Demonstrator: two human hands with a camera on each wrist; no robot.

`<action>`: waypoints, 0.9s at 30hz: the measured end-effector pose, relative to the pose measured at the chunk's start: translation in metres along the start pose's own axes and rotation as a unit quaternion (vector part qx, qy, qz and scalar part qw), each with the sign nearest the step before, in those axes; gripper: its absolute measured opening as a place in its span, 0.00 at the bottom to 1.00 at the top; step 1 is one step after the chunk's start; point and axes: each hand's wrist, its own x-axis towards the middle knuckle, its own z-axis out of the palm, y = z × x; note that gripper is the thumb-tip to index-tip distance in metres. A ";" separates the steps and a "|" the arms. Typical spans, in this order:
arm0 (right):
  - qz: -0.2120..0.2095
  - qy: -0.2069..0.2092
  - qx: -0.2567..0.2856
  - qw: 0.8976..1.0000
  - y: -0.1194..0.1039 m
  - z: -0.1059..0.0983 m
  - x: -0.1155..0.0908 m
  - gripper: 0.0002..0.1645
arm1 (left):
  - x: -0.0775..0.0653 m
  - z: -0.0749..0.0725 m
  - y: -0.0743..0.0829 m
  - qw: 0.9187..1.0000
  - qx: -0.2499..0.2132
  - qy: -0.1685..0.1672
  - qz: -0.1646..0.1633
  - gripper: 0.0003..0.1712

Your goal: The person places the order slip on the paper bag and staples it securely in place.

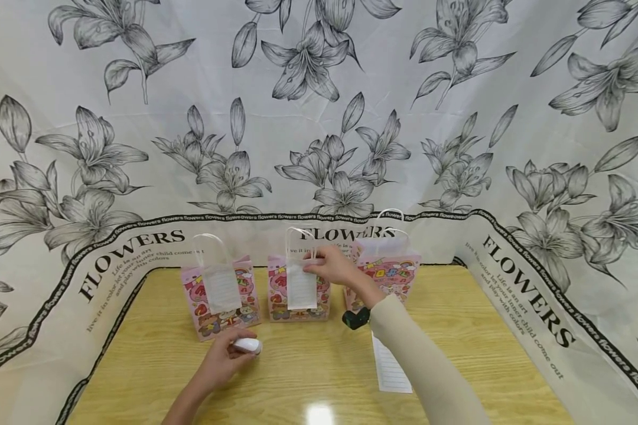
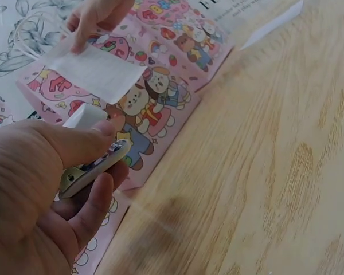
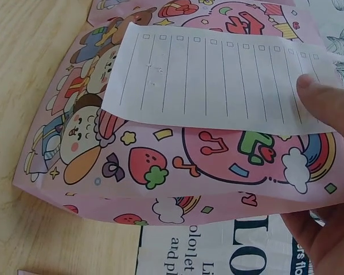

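My left hand [image 1: 223,361] holds a small white stapler [image 1: 248,345] low over the table, in front of the left and middle bags. In the left wrist view the stapler [image 2: 97,166] sits between thumb and fingers, its two arms apart. My right hand [image 1: 332,265] pinches a lined paper slip [image 1: 302,289] against the upper edge of the middle pink gift bag [image 1: 323,298]. The right wrist view shows the thumb on the slip [image 3: 218,86] and fingers behind the bag [image 3: 143,166]. The slip hangs over the bag's cartoon front.
To the left stands another pink bag [image 1: 194,298] with a slip [image 1: 223,289] hanging on its front. A third bag [image 1: 401,268] stands on the right, partly behind my right arm. A lined slip [image 1: 392,367] lies on the wooden table [image 1: 473,354]. Flower-printed cloth [image 1: 319,147] hangs behind.
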 end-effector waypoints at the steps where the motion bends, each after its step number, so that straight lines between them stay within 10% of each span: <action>1: 0.001 0.002 -0.003 1.000 0.000 0.000 -0.001 0.13 | 0.000 0.000 -0.001 1.000 0.003 0.001 0.001 0.21; 19: -0.060 0.115 -0.137 0.982 -0.014 -0.014 -0.023 0.24 | -0.002 -0.004 -0.016 0.995 0.091 0.038 -0.010 0.19; 27: -0.129 0.232 -0.141 0.954 -0.014 -0.021 -0.042 0.17 | -0.005 -0.008 -0.018 0.990 0.115 0.066 -0.039 0.20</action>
